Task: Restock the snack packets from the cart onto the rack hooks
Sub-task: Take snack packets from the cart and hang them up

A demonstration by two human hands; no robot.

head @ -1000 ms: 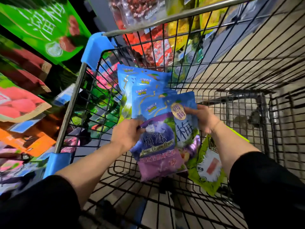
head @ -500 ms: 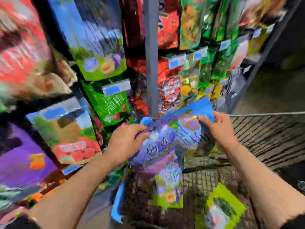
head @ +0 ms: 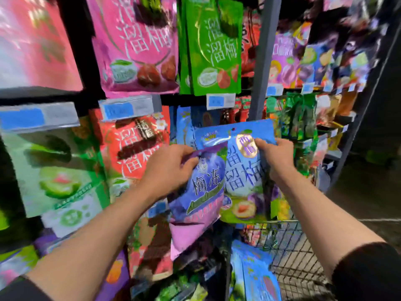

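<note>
Facing the rack [head: 261, 61], I have a green packet [head: 54, 170] hanging at far left under a blue price tag [head: 39, 118]. Next to it hangs a red packet [head: 134, 144], with a pink packet [head: 134, 44] above it and a bright green packet [head: 212, 44] further right on the same upper row.

My left hand [head: 169, 170] grips the purple packet [head: 201, 192] at its upper left edge, fingers curled over the front face. The packet tilts, its pink lower end pointing down and to the left, and it overlaps the front of the blue packet [head: 243, 170].

My right hand [head: 274, 157] pinches the blue packet near its upper right corner, thumb on the front. This packet is held upright in front of the rack, just left of the grey upright post. I cannot tell whether its hang hole sits on a hook.

Below my right forearm is the cart [head: 299, 268], a wire basket. More blue packets [head: 256, 274] stand in the near left corner of it.

Further right, small mixed packets [head: 303, 118] hang on the rack, blurred.
</note>
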